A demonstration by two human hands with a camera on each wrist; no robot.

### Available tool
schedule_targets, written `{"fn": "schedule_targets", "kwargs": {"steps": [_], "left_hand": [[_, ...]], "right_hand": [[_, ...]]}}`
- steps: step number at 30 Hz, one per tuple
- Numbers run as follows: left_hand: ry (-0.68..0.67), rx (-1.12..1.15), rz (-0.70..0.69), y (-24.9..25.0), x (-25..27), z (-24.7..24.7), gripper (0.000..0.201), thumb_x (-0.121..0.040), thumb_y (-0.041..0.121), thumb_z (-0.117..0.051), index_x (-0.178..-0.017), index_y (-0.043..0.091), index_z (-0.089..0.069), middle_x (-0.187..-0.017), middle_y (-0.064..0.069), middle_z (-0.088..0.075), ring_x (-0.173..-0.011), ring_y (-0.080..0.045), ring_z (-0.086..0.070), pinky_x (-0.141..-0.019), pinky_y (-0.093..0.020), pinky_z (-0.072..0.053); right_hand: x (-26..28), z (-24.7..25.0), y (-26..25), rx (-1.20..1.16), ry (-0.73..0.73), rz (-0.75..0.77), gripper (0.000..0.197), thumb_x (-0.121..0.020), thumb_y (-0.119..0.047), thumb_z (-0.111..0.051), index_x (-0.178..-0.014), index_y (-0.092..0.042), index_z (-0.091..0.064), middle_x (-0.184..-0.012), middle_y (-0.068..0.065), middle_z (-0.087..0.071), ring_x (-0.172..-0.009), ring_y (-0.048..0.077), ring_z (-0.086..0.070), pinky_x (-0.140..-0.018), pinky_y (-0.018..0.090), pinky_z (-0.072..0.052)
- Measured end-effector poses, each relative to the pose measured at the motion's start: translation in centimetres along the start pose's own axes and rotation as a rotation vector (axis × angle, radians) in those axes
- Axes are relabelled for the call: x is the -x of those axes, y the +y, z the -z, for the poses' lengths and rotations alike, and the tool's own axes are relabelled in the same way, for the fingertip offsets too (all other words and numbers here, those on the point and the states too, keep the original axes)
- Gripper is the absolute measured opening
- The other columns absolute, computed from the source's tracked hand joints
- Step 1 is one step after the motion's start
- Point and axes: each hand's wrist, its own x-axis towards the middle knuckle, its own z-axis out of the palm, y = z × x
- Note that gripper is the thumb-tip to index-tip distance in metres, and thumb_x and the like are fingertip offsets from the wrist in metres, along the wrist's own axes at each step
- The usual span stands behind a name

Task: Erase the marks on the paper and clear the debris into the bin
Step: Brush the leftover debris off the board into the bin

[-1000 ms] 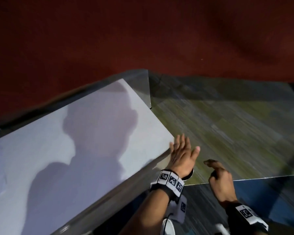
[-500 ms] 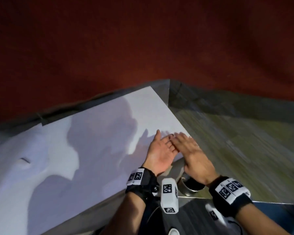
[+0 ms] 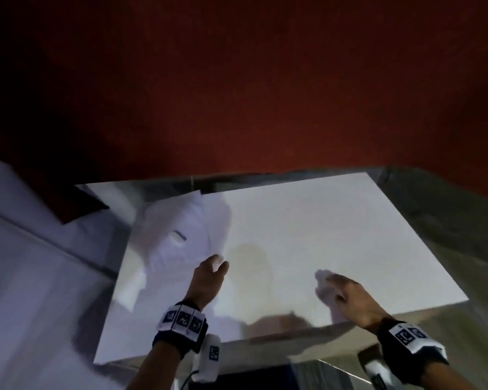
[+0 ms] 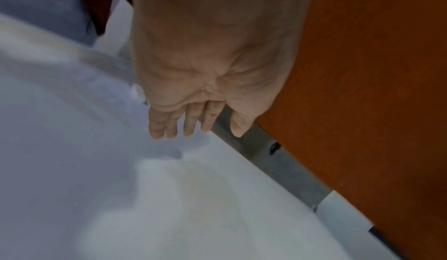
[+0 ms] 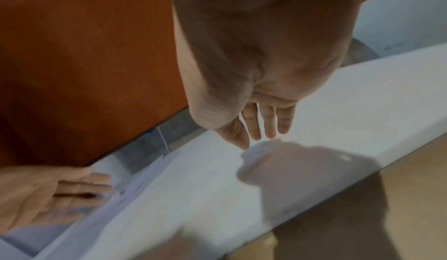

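I see both hands held out over the white table (image 3: 335,235), palms down, with nothing in either of them. My left hand (image 3: 209,280) sits near the middle of the tabletop; in its wrist view the fingers (image 4: 188,122) lie straight and close together, the thumb a little apart, hovering above the white surface with their shadow below. My right hand (image 3: 350,294) is off to the right, near the front edge of the table; in its wrist view the fingers (image 5: 268,121) are straight and relaxed, slightly spread, and the tips look just above the surface, though the blur keeps me from telling whether they touch it.

The paper (image 3: 178,235) lies on the left part of the table, beyond and to the left of my left hand, overlapping the tabletop at a slight angle. I can make out one short dark mark (image 3: 179,235) on it; the rest of the sheet is too smeared by motion to read. From the right wrist view the paper's edge (image 5: 135,185) shows just past the left hand's fingertips.

A red wall (image 3: 265,94) stands behind the table. I cannot find a bin in any view.
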Motion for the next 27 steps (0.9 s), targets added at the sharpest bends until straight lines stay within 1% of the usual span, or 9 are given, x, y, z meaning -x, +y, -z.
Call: {"fn": "schedule_targets", "kwargs": {"steps": [2, 4, 6, 8, 11, 14, 20, 24, 27], "left_hand": [[0.033, -0.11, -0.015, -2.3, -1.6, 0.7, 0.049, -0.104, 0.032, -0.054, -0.145, 0.006, -0.05, -0.15, -0.015, -0.051, -0.138, -0.031, -0.046, -0.11, -0.033, -0.037], [0.038, -0.254, 0.015, -3.8, -2.8, 1.1, 0.059, -0.104, 0.04, -0.049, -0.153, 0.008, -0.038, -0.159, -0.014, -0.036, -0.146, -0.034, -0.031, -0.116, -0.047, -0.032], [0.006, -0.373, 0.048, -4.9, -3.6, 1.4, 0.069, -0.106, 0.049, -0.04, -0.161, 0.011, -0.021, -0.17, -0.011, -0.014, -0.156, -0.032, -0.009, -0.123, -0.055, -0.018], [-0.09, -0.433, 0.07, -5.7, -4.0, 1.3, 0.073, -0.108, 0.054, -0.029, -0.164, 0.012, -0.009, -0.173, -0.005, 0.005, -0.159, -0.026, 0.008, -0.125, -0.055, -0.001], [-0.197, -0.452, 0.064, -6.2, -3.5, 0.3, 0.074, -0.108, 0.057, -0.02, -0.164, 0.012, -0.005, -0.172, -0.002, 0.013, -0.158, -0.02, 0.013, -0.126, -0.054, 0.007], [-0.222, -0.425, -0.013, -5.8, -2.4, -1.5, 0.074, -0.108, 0.057, -0.021, -0.164, 0.011, -0.006, -0.172, -0.003, 0.013, -0.158, -0.02, 0.011, -0.126, -0.054, 0.008], [-0.249, -0.471, -0.316, -3.1, 1.7, -7.8, 0.092, -0.091, 0.065, -0.008, -0.163, 0.01, -0.017, -0.172, -0.01, -0.008, -0.159, -0.03, -0.006, -0.123, -0.058, 0.0], [-0.355, -0.44, -0.478, -0.6, 3.5, -10.1, 0.074, -0.102, 0.056, -0.028, -0.163, 0.014, -0.022, -0.171, -0.005, -0.018, -0.158, -0.023, -0.006, -0.126, -0.057, -0.003], [-0.364, -0.38, -0.488, 1.0, 3.4, -9.8, 0.066, -0.107, 0.045, -0.041, -0.163, 0.014, -0.023, -0.171, -0.004, -0.019, -0.158, -0.022, -0.009, -0.125, -0.046, 0.004]], "right_hand": [[-2.2, -3.1, -1.6, 0.012, -0.055, 0.012, 0.047, -0.083, -0.022, -0.039, -0.115, -0.002, -0.066, -0.118, 0.013, -0.067, -0.114, 0.029, -0.063, -0.1, 0.004, -0.024], [-4.6, -5.8, -2.3, 0.067, -0.062, 0.072, 0.046, -0.083, -0.027, -0.043, -0.115, -0.006, -0.068, -0.116, 0.012, -0.069, -0.111, 0.032, -0.065, -0.101, 0.017, -0.031], [-6.5, -7.6, -3.5, 0.14, -0.023, 0.099, 0.048, -0.084, -0.025, -0.049, -0.13, -0.016, -0.06, -0.135, 0.009, -0.057, -0.129, 0.029, -0.052, -0.109, 0.025, -0.03], [-7.7, -8.2, -6.0, 0.201, -0.047, 0.112, 0.055, -0.086, -0.015, -0.049, -0.141, -0.018, -0.049, -0.152, 0.007, -0.038, -0.142, 0.025, -0.032, -0.115, 0.023, -0.019], [-9.0, -8.9, -9.2, 0.209, -0.082, 0.124, 0.057, -0.091, -0.008, -0.047, -0.147, -0.017, -0.04, -0.159, 0.006, -0.023, -0.147, 0.02, -0.019, -0.11, 0.013, -0.004], [-10.3, -9.4, -11.1, 0.205, -0.079, 0.181, 0.055, -0.095, -0.009, -0.044, -0.149, -0.014, -0.034, -0.16, 0.007, -0.02, -0.148, 0.018, -0.016, -0.108, 0.01, 0.0], [-11.7, -9.5, -11.3, 0.198, -0.131, 0.194, 0.058, -0.094, -0.007, -0.04, -0.151, -0.012, -0.029, -0.16, 0.006, -0.02, -0.148, 0.017, -0.016, -0.119, 0.024, -0.015], [-11.8, -9.3, -8.4, 0.223, -0.168, 0.15, 0.064, -0.084, 0.0, -0.041, -0.146, -0.016, -0.035, -0.158, 0.004, -0.027, -0.143, 0.023, -0.029, -0.111, 0.044, -0.036], [-10.7, -8.5, -5.2, 0.277, -0.172, 0.201, 0.056, -0.085, 0.002, -0.041, -0.14, -0.009, -0.046, -0.154, 0.01, -0.035, -0.14, 0.031, -0.036, -0.107, 0.048, -0.041]]}}
